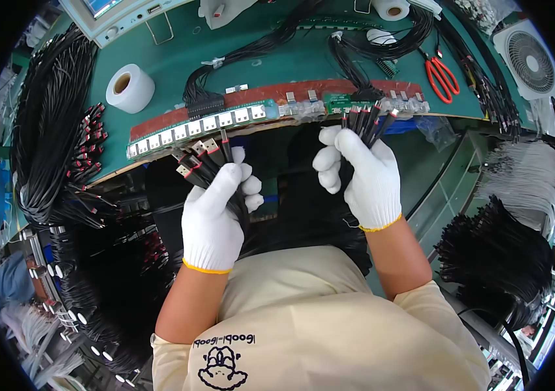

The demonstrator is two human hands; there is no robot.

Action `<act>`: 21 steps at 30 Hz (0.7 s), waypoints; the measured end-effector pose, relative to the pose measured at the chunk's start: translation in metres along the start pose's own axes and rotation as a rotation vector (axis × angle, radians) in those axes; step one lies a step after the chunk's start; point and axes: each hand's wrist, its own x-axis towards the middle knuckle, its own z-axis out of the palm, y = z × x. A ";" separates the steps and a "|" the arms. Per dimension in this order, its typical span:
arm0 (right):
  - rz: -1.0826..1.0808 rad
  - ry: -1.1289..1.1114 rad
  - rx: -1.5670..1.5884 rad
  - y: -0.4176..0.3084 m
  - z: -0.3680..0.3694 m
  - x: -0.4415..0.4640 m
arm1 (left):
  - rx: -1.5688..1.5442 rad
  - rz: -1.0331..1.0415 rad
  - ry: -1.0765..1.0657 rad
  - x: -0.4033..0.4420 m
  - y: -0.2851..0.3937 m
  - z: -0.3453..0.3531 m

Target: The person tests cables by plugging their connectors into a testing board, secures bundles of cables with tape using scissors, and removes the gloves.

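Both my hands wear white knit gloves with yellow cuffs. My left hand (215,202) is closed around a bunch of black USB cables (200,159), their metal plugs fanned out above the thumb. In my right hand (365,169) is another bunch of black cables (365,122), with small connector ends pointing up at the board's right part. Just beyond the left plugs runs a long green circuit board (199,128) with a row of white-faced USB sockets. One cable of the left bunch stands upright close to a socket; whether it touches I cannot tell.
A white tape roll (131,88) stands on the green bench (180,58), below a monitor-like device (118,16). Red-handled scissors (442,79) lie right, near a small fan (530,60). Black cable bundles hang at the left (49,124) and right (496,254).
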 end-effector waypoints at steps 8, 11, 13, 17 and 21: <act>0.049 0.094 -0.062 -0.005 -0.001 0.003 | 0.112 0.061 0.057 0.004 -0.005 0.008; 0.054 0.101 -0.051 -0.006 0.000 0.002 | 0.180 0.084 0.065 0.002 -0.003 0.017; 0.077 0.094 -0.056 -0.007 0.001 -0.002 | 0.194 0.089 0.052 0.002 -0.003 0.017; 0.082 0.093 -0.037 -0.005 0.001 0.000 | 0.243 0.201 0.043 -0.004 -0.001 0.021; 0.059 0.095 -0.035 -0.005 0.002 0.002 | 0.139 0.165 -0.020 0.003 -0.006 0.012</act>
